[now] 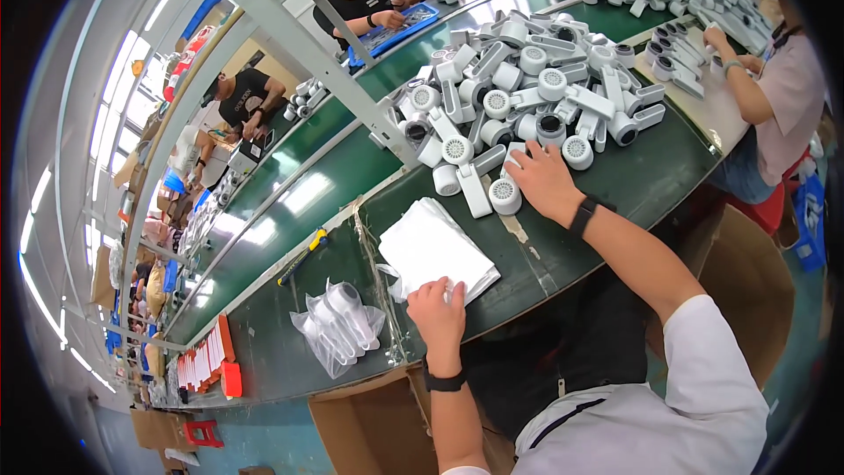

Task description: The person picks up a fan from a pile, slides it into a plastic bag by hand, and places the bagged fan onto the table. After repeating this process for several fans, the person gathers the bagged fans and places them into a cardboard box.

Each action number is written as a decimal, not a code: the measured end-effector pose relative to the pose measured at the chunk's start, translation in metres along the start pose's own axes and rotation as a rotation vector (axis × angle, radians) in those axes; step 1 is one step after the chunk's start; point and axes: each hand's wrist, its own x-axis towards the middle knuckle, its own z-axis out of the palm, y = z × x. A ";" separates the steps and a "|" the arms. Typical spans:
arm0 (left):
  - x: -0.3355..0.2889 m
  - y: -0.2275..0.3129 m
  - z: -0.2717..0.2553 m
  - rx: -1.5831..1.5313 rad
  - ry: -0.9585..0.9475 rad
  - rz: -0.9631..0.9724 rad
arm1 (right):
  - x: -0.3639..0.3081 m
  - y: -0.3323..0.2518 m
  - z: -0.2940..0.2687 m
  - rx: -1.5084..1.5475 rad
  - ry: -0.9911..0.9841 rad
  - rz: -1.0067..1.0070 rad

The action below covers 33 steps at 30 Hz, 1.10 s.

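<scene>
My left hand (437, 315) is at the near edge of a stack of thin white bags (432, 246), thumb and fingers pinching an edge of one. My right hand (547, 183) reaches to the near edge of a large heap of small white-grey handheld fans (552, 84), each with a round grilled head and a flat handle. Its fingers are curled over one handheld fan (505, 196), partly hidden beneath them. Left of the bag stack lie several fans in a clear plastic bag (341, 321).
A yellow-and-black utility knife (302, 257) lies left on the green bench. Orange bins with papers (207, 361) stand farther left. A metal frame post (308, 53) rises before me. Open cardboard boxes (374, 427) sit below the edge. A co-worker (765, 105) sits at right; others work across the line.
</scene>
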 end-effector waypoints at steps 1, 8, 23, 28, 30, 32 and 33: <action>0.001 0.004 0.004 0.076 -0.028 -0.011 | 0.005 0.003 0.010 -0.134 0.037 0.005; 0.000 -0.004 0.003 0.029 0.042 -0.006 | 0.028 0.004 0.035 -0.205 -0.195 -0.067; -0.017 0.036 -0.020 -0.517 0.096 -0.252 | -0.070 -0.046 -0.082 1.372 -0.302 0.228; -0.020 0.048 -0.015 -0.740 -0.024 -0.421 | -0.135 -0.057 -0.100 1.662 -0.846 0.290; -0.022 0.050 -0.013 -0.769 -0.051 -0.434 | -0.134 -0.063 -0.112 1.448 -0.988 0.240; -0.025 0.050 -0.010 -0.798 -0.074 -0.445 | -0.129 -0.064 -0.110 1.323 -1.029 0.234; -0.027 0.049 -0.008 -0.863 -0.087 -0.469 | -0.127 -0.064 -0.107 1.322 -1.024 0.237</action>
